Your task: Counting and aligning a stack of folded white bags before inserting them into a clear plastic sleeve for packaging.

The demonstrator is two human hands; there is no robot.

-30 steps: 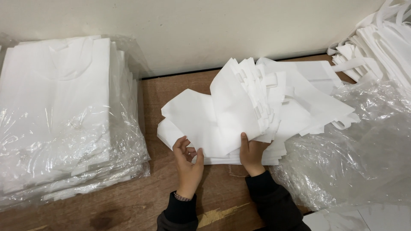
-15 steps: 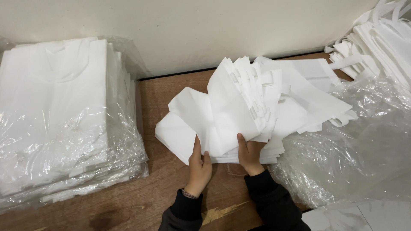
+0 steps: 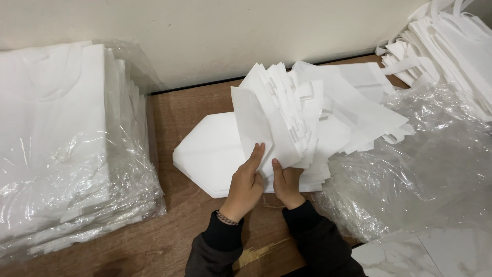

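Since a moment ago, both hands have lifted the fanned white bags (image 3: 287, 113) higher off the flat pile (image 3: 210, 159) on the brown worktop (image 3: 174, 225). Left hand (image 3: 246, 185) and right hand (image 3: 286, 183) pinch the bags' bottom edge. A clear plastic wrap (image 3: 87, 174) holds a tall stack of white bags at the left.

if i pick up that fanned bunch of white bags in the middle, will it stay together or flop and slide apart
The fanned bunch of white bags probably flops: the thin sheets already bend and splay above both hands, the left hand and the right hand. The layers look smooth and loosely offset, so they may slide apart. It seems light for its size.
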